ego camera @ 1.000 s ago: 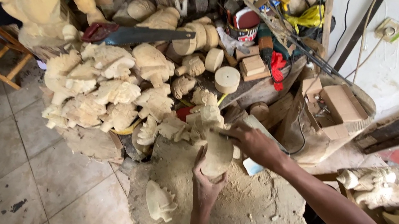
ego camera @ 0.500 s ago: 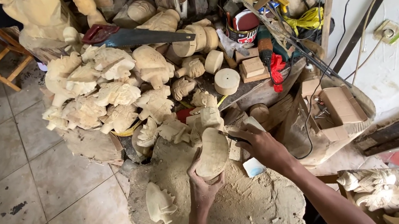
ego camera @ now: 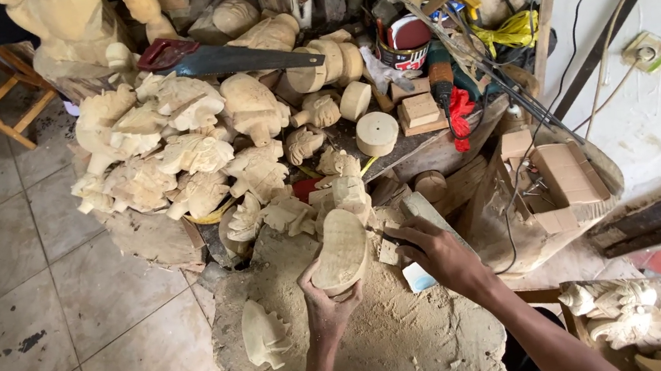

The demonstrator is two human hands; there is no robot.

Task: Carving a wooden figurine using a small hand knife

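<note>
My left hand (ego camera: 326, 307) grips the lower end of a pale oval wooden carving blank (ego camera: 340, 249), held upright over a large sawdust-covered stump (ego camera: 422, 345). My right hand (ego camera: 435, 253) is closed around a thin dark tool (ego camera: 385, 236) whose tip touches the blank's right edge. A small carved wooden figure (ego camera: 264, 334) lies on the stump to the left of my left hand.
A heap of rough pale carvings (ego camera: 188, 154) fills the space beyond the stump. A handsaw (ego camera: 231, 57), round wooden discs (ego camera: 377, 131), a tin can (ego camera: 401, 42), cables and wood blocks (ego camera: 557, 175) crowd the back and right. Tiled floor (ego camera: 39, 321) lies to the left.
The blank has tilted more upright in my left hand, and my right hand has shifted slightly toward its right edge with the tool.
</note>
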